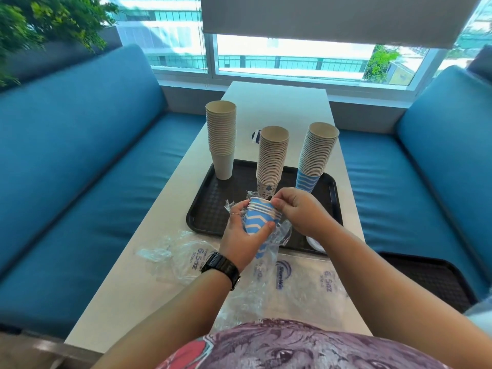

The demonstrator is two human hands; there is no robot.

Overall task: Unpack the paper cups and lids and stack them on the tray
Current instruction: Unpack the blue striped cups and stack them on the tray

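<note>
the black tray [210,209] on the white table [149,275] carries three upright cup stacks: a plain beige stack [221,137] at far left, a speckled-print stack [272,158] in the middle, and a blue wave-striped stack [315,158] at right. the left hand [241,235] grips a short nest of blue zigzag cups [259,217], about five rims showing, half out of its clear wrapper [278,238]. the right hand [298,211] pinches at the rims, possibly the plastic. two emptied bags [183,257] lie nearer.

Blue cups [259,222] between both hands, perhaps half-unwrapped
</note>
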